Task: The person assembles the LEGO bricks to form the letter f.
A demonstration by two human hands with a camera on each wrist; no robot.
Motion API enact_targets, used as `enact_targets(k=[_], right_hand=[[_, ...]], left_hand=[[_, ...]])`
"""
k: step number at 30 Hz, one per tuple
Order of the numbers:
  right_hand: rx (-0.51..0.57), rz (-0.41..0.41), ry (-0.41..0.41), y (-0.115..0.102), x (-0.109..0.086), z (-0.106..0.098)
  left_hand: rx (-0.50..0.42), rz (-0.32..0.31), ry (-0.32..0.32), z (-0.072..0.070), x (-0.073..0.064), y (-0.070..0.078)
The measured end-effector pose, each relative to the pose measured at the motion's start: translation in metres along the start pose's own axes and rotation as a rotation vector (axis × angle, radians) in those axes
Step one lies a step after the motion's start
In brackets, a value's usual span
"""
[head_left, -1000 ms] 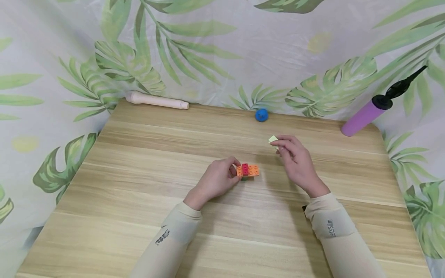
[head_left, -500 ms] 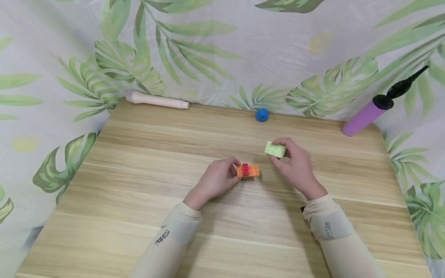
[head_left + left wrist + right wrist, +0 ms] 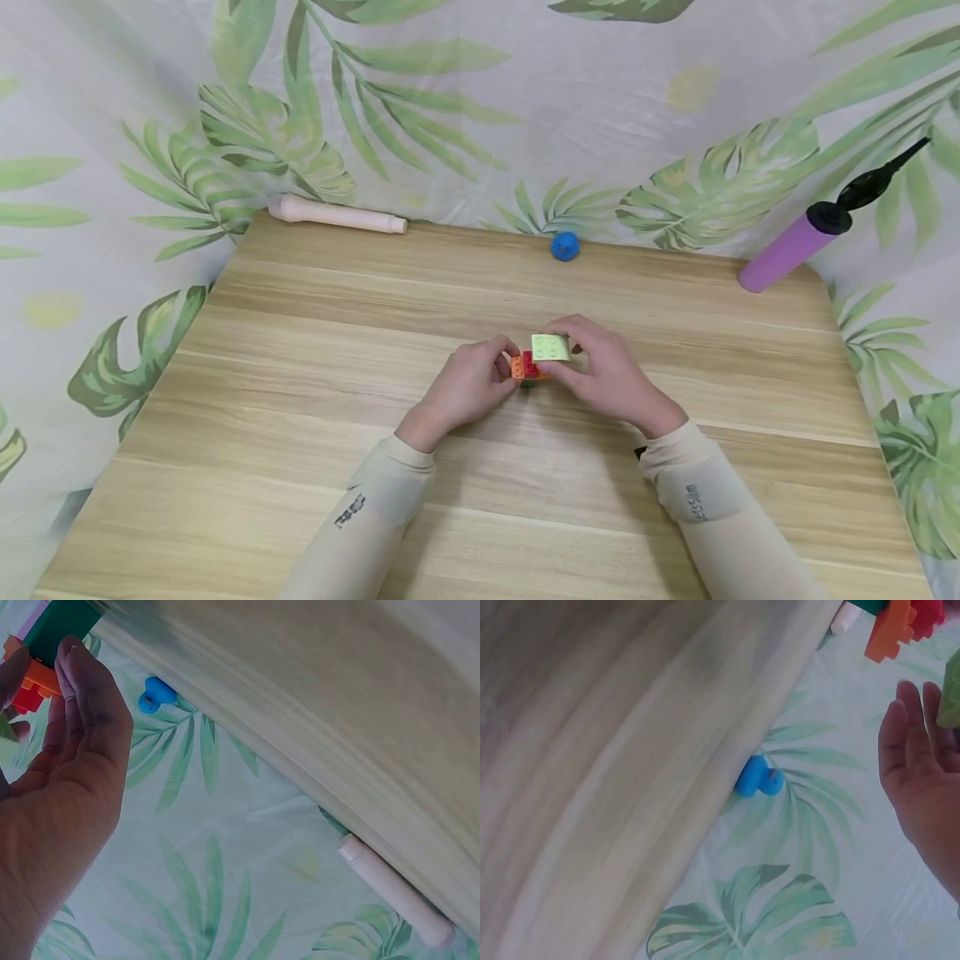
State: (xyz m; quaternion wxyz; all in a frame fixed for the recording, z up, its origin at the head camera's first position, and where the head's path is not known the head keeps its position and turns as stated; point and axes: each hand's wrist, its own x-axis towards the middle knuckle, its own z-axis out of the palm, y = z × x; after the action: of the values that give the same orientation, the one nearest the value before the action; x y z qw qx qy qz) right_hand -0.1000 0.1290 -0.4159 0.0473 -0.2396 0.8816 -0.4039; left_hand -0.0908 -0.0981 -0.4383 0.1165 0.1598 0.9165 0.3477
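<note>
Near the middle of the table, my left hand grips a small stack of toy building bricks. An orange brick carries a narrow red brick on top, and a dark green brick sits below it. My right hand pinches a pale green brick between thumb and fingers, studs facing up. In the head view this brick overlaps the right end of the orange one. From the right wrist, a gap shows between the pale green brick and the orange brick.
Along the back edge of the wooden table are a pale pink microphone-shaped stick and a small blue toy duck. A purple hand pump with a black nozzle stands at the back right corner. Leaf-patterned cloth hangs behind.
My right hand has turned the pale green brick studs up and brought it left and toward me, over the orange brick's right end. The left hand has stayed in place with the stack.
</note>
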Motion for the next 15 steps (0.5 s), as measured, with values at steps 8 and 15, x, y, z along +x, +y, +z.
enact_targets(k=[8, 15], right_hand=[[-0.028, -0.024, -0.028, 0.0044, 0.0021, 0.0073], [-0.037, -0.019, -0.055, 0.0054, 0.0025, 0.0073]], left_hand=[[0.001, 0.013, 0.002, 0.0015, 0.0003, -0.0020], [0.010, 0.012, -0.001, 0.0012, 0.0014, -0.0021]])
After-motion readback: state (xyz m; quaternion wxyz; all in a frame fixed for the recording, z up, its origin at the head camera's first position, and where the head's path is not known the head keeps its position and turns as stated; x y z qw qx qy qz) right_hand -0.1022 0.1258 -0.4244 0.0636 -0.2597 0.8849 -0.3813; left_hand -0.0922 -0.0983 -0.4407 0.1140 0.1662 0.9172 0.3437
